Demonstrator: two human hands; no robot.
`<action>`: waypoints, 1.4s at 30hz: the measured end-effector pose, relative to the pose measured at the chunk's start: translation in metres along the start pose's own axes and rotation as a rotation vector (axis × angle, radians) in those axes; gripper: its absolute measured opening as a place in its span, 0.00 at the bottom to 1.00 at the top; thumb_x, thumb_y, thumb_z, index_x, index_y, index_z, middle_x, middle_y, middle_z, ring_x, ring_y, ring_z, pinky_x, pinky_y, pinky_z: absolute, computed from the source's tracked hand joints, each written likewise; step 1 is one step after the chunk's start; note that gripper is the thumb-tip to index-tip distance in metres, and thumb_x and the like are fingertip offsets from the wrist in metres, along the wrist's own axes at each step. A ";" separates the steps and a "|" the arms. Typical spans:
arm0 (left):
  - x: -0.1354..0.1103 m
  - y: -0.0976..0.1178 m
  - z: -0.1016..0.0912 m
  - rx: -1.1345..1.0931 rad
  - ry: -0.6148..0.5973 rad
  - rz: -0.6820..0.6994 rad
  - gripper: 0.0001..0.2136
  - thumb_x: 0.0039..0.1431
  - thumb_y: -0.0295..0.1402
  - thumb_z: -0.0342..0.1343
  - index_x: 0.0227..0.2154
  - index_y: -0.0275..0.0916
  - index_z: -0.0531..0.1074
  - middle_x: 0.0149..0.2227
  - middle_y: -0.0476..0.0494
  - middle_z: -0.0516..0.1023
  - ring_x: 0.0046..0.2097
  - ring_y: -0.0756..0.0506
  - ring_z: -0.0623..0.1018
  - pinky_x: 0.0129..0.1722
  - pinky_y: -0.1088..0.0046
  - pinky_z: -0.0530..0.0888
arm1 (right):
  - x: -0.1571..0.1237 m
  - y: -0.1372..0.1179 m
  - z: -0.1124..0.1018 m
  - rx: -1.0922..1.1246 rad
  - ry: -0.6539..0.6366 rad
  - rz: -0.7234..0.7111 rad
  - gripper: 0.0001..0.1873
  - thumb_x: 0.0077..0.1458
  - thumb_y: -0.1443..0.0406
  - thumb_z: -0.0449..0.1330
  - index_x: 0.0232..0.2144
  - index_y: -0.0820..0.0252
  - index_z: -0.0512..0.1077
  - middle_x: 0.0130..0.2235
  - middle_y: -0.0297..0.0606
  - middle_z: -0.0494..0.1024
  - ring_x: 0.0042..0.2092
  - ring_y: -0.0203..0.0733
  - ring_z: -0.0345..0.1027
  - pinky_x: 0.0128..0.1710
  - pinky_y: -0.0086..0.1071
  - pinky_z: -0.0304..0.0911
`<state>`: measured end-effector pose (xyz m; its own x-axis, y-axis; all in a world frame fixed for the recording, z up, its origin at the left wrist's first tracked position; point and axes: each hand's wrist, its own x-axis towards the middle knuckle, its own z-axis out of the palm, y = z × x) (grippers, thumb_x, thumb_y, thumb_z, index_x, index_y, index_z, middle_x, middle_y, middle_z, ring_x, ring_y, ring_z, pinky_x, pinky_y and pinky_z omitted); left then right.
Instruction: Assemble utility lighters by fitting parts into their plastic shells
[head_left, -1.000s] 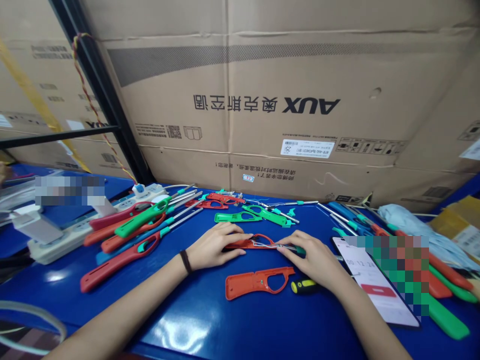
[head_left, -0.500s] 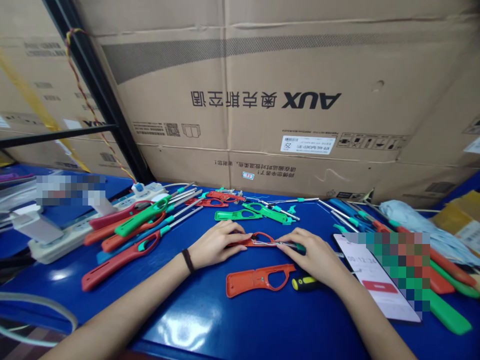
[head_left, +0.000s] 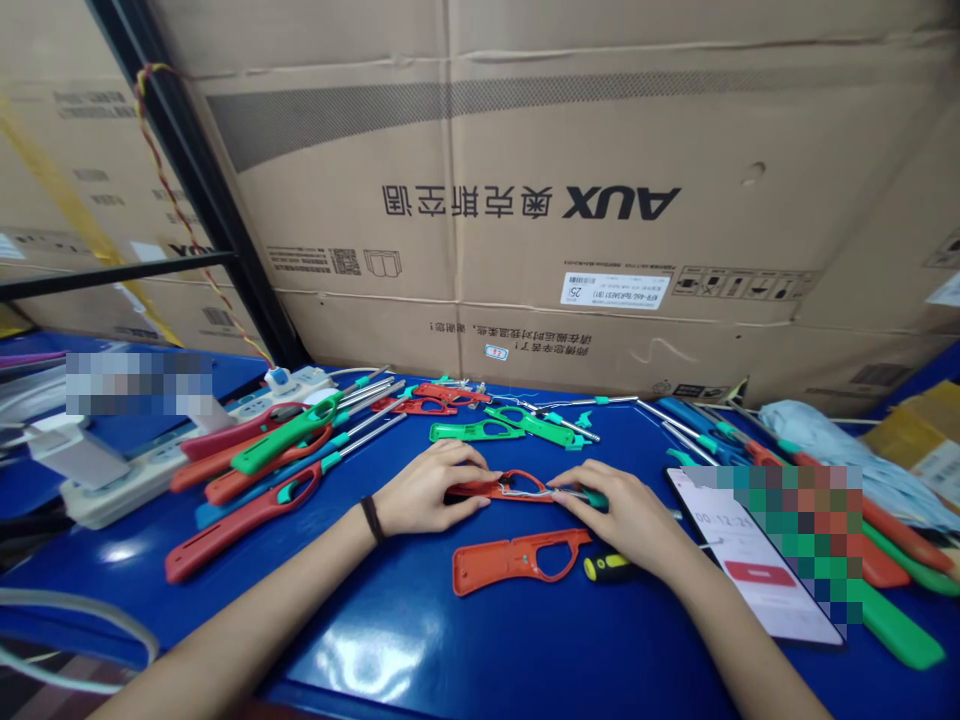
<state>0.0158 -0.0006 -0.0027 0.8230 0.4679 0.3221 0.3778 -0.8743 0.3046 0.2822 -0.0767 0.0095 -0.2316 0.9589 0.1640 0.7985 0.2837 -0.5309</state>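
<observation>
An opened red lighter housing, long-necked in kind, lies between my hands on the blue table, with a thin pale wire running along it. My left hand is closed on its handle end, thumb in front and fingers behind. At the neck end, the fingertips of my right hand pinch the housing and wire. A teal piece shows under that palm, which hides most of the rod. Nearer me rests a separate orange housing half. Beside it, a yellow-and-black screwdriver handle is partly beneath my right wrist.
Assembled lighters are piled at the left by a white power strip. Green housing halves and loose parts lie behind my hands. On the right are a phone, more lighters and a blue bag. A large carton stands behind.
My left hand has slid slightly left along the housing, baring more of its middle. My right hand stays at the neck end, with small finger movement.
</observation>
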 end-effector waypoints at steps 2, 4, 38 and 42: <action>0.000 0.002 0.000 -0.001 0.008 -0.011 0.14 0.60 0.38 0.55 0.49 0.44 0.71 0.45 0.44 0.74 0.46 0.44 0.72 0.49 0.64 0.67 | 0.000 -0.002 0.001 0.011 -0.017 -0.011 0.12 0.60 0.54 0.53 0.39 0.47 0.75 0.40 0.35 0.77 0.41 0.43 0.72 0.44 0.37 0.65; 0.000 0.004 0.001 -0.002 0.008 -0.014 0.15 0.60 0.38 0.55 0.49 0.44 0.71 0.44 0.44 0.74 0.46 0.44 0.72 0.48 0.65 0.67 | 0.000 -0.004 0.001 0.013 -0.023 -0.018 0.12 0.60 0.55 0.53 0.39 0.47 0.75 0.40 0.34 0.77 0.41 0.43 0.72 0.44 0.37 0.64; 0.008 0.024 0.013 -0.075 0.107 -0.044 0.09 0.63 0.36 0.52 0.42 0.41 0.72 0.41 0.44 0.72 0.43 0.46 0.72 0.45 0.70 0.69 | -0.001 -0.009 0.004 0.009 -0.037 -0.075 0.13 0.61 0.57 0.52 0.42 0.48 0.75 0.42 0.36 0.78 0.45 0.44 0.71 0.45 0.39 0.64; 0.011 0.028 0.017 -0.013 0.110 -0.011 0.08 0.63 0.37 0.53 0.41 0.41 0.72 0.40 0.46 0.74 0.41 0.48 0.73 0.42 0.72 0.69 | -0.001 -0.008 0.007 0.013 -0.039 -0.080 0.14 0.61 0.57 0.51 0.42 0.48 0.75 0.42 0.36 0.78 0.44 0.44 0.72 0.45 0.37 0.64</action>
<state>0.0429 -0.0220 -0.0058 0.7669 0.4897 0.4147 0.3809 -0.8675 0.3201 0.2720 -0.0797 0.0081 -0.3164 0.9325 0.1740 0.7695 0.3595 -0.5278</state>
